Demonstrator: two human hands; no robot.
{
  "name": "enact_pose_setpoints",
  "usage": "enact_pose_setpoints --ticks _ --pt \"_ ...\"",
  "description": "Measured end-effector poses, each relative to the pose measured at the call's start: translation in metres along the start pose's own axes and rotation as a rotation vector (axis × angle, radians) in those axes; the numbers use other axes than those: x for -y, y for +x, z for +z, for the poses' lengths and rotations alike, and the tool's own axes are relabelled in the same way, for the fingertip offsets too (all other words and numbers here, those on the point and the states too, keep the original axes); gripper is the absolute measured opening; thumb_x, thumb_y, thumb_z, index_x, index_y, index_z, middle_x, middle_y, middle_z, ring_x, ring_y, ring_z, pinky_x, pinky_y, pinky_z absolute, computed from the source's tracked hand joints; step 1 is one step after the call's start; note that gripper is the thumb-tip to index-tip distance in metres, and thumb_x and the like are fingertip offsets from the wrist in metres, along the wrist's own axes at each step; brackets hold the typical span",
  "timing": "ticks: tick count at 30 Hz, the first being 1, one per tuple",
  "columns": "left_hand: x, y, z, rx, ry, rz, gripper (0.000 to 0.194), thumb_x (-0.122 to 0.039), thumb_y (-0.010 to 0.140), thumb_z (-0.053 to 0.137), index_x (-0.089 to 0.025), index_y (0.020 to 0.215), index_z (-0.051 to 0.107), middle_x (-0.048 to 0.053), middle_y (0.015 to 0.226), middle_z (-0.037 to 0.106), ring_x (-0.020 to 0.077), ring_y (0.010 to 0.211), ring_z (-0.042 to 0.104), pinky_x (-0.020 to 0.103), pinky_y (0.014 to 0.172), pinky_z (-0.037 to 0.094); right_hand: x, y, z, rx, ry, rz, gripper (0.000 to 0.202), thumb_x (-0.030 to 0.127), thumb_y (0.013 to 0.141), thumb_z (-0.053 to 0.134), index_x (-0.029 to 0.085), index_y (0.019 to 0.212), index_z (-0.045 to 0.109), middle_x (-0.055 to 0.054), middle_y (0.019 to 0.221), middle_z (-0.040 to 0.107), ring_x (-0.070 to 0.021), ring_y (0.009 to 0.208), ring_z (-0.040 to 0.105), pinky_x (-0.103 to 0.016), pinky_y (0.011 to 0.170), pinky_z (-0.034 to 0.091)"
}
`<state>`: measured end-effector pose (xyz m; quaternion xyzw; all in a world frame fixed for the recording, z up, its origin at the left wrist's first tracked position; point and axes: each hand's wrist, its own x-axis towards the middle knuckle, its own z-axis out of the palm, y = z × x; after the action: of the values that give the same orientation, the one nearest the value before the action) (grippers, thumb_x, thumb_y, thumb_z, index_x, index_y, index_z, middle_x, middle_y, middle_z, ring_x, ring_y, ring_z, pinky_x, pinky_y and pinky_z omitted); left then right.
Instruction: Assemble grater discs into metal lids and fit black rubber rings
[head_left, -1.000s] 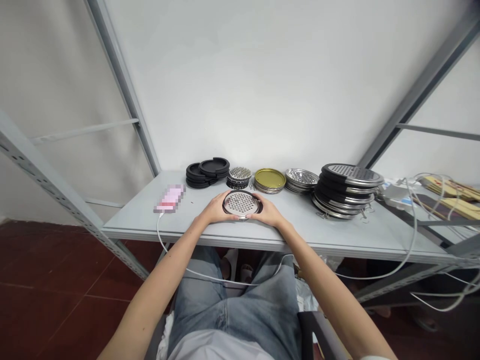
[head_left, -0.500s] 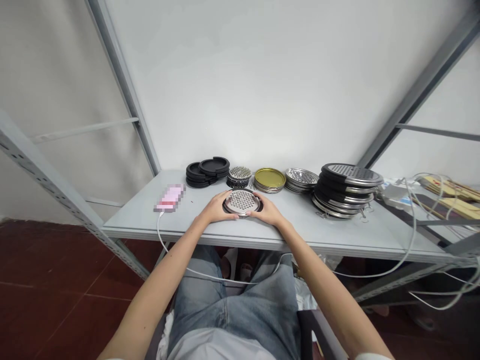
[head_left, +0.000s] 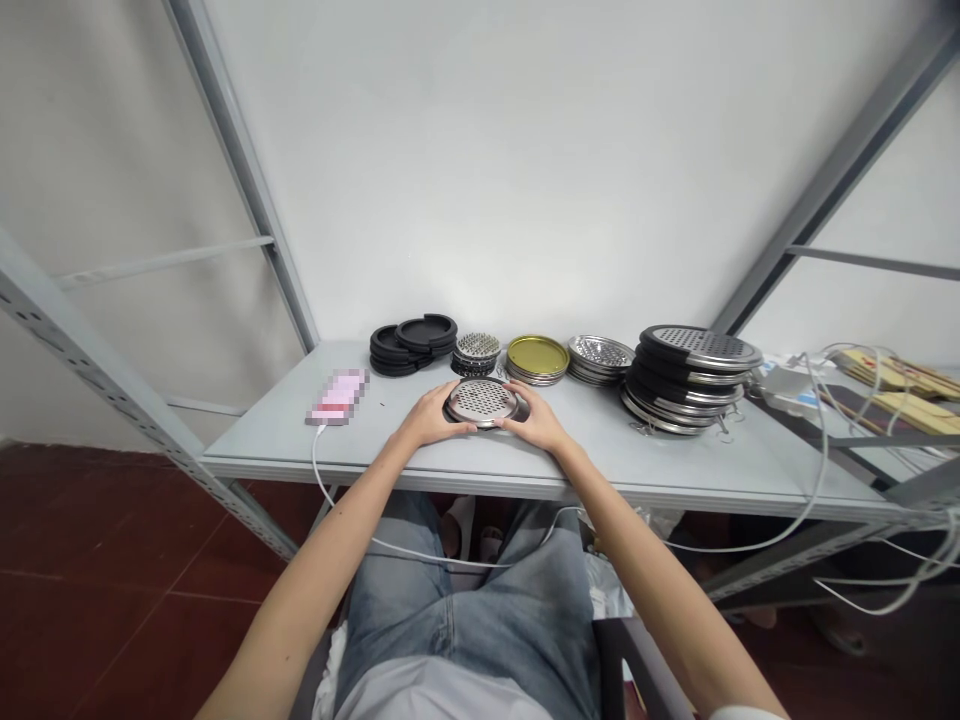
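A round perforated metal disc in a dark ring lies on the grey table in front of me. My left hand grips its left rim and my right hand grips its right rim, thumbs along the near edge. Behind it stand a small stack of perforated discs, a stack of black rings, a gold-coloured lid, a pile of perforated metal plates and a tall stack of assembled discs.
A phone on a white cable lies at the left of the table. Cables and flat packets crowd the right end. Slanted metal shelf posts stand at both sides; a white wall is behind.
Both hands stay on the disc; it has shifted slightly away from me and looks a little flatter on the table. My view has drifted slightly.
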<state>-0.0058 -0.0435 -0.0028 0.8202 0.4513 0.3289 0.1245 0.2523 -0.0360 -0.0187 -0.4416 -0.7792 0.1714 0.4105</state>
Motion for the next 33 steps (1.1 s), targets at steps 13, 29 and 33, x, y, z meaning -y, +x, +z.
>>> enact_pose_setpoints --ticks 13,29,33 --pt "0.004 0.000 0.004 -0.043 0.034 -0.022 0.089 -0.067 0.069 0.071 -0.018 0.139 0.047 0.015 0.138 0.055 0.0340 0.127 0.051 0.047 0.108 0.040 0.008 -0.005 0.001 -0.052 -0.114 -0.139 0.073 0.057 0.068 0.076 0.020 0.129 0.057 -0.016 0.138 0.052 -0.0329 0.129 0.048 -0.051 0.109 0.039" --pt "-0.002 -0.001 0.003 -0.079 0.166 -0.023 0.083 -0.067 0.071 0.070 -0.018 0.135 0.049 0.014 0.130 0.060 0.0345 0.118 0.056 0.047 0.102 0.043 0.036 0.005 0.038 -0.028 -0.389 -0.368 0.030 0.025 0.085 0.061 0.022 0.114 0.066 -0.011 0.120 0.067 -0.0308 0.111 0.059 -0.049 0.097 0.047" --pt "0.006 0.000 0.004 -0.103 0.113 -0.033 0.079 -0.065 0.076 0.066 -0.019 0.137 0.046 0.014 0.131 0.059 0.0331 0.121 0.055 0.046 0.104 0.042 0.035 0.005 0.038 -0.030 -0.412 -0.347 0.032 0.023 0.086 0.058 0.024 0.117 0.066 -0.011 0.119 0.068 -0.0312 0.111 0.059 -0.050 0.097 0.047"
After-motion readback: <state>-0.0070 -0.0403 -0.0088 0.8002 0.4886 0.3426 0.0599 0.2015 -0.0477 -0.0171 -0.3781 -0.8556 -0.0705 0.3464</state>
